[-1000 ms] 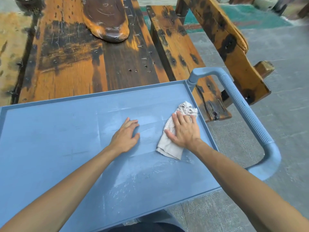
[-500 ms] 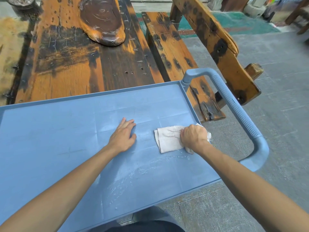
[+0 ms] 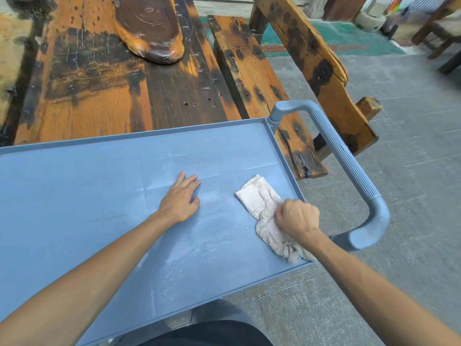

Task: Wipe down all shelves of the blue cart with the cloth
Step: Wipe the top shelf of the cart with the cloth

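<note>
The blue cart's top shelf (image 3: 74, 186) fills the lower left of the head view, dusty with pale smears near its front edge. A white cloth (image 3: 262, 203) lies on the shelf near its right rim, stretched from the middle toward the front right corner. My right hand (image 3: 298, 218) is closed in a fist on the cloth's middle and presses it onto the shelf. My left hand (image 3: 180, 199) rests flat on the shelf to the left of the cloth, fingers together, holding nothing. The lower shelves are hidden under the top one.
The cart's ribbed blue handle (image 3: 349, 166) curves off the right end. A worn wooden table (image 3: 112, 96) with a dark wooden tray (image 3: 149, 26) stands beyond the cart. A wooden bench (image 3: 299, 71) is at the right, on grey concrete floor (image 3: 411, 146).
My right hand went from flat on the cloth to a fist and dragged the cloth toward the shelf's front right corner. My left hand stayed in place.
</note>
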A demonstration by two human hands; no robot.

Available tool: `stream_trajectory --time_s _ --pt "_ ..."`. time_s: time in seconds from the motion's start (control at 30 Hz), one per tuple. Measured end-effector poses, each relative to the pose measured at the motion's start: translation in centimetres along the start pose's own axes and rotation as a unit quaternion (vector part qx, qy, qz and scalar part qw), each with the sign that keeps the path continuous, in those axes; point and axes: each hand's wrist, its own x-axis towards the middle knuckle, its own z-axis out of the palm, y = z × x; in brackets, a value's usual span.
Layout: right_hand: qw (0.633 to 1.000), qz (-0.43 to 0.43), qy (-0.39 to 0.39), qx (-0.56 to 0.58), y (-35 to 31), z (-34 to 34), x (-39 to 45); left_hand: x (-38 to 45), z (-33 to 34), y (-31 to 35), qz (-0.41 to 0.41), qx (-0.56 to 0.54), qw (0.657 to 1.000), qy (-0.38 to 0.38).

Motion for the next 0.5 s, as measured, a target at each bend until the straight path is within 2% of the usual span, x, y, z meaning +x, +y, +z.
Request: stream_trajectory --time_s 0.07,0.13,0.17,0.2,0.27,0.37,0.5 --pt "0.993 -0.059 0.059 0.085 0.0 0.7 0.0 -0.4 -0.5 -0.6 0.014 -0.01 1.0 0.02" --pt "0.975 -0.133 0.03 0.176 -0.6 1.6 -0.1 -1.1 -1.3 -1.7 0.024 -0.019 0.999 0.037" --pt "0.967 -0.144 -0.001 0.21 -1.2 2.2 -0.3 -1.7 -1.9 -2.5 0.025 -0.019 0.999 0.042" --pt "0.964 -0.135 -0.027 0.229 -1.9 2.8 -0.7 -2.4 -2.5 -3.7 0.024 -0.017 0.998 0.049" --pt "0.967 -0.094 -0.031 0.235 -2.7 3.8 -1.2 -3.9 -4.0 -6.3 0.007 -0.011 0.997 0.072" --pt "0.969 -0.074 -0.026 0.235 -3.9 4.3 -1.7 -7.4 -6.5 -11.1 -0.068 -0.001 0.993 0.101" --pt "0.97 -0.036 -0.035 0.238 -6.6 4.5 -3.0 -11.8 -8.8 -16.1 -0.094 0.022 0.992 0.079"
